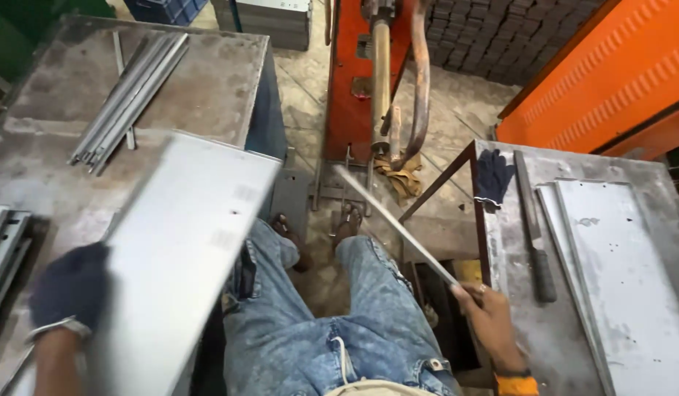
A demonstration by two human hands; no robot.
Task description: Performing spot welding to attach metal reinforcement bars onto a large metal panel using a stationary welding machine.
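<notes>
Seated view, legs in blue jeans (310, 330) seen between two worktables. A large grey metal sheet (185, 249) is held by the left hand (69, 284), which is covered by a dark glove; the sheet is tilted and blurred, lying partly over the left metal table (53, 161) and partly over the lap. Whether the gloved fingers are closed round the sheet's edge cannot be told, since the sheet hides them. A thin metal strip (394, 224) is gripped at its near end by the bare right hand (486, 312), fingers clamped on it; the strip is angled up and away toward the red machine (358, 81). On the left table a bundle of metal rods (127, 99) is laid. On the right table (511, 293) a dark glove (492, 178), a file with a black handle (533, 227) and flat sheets (618, 271) are seen.
</notes>
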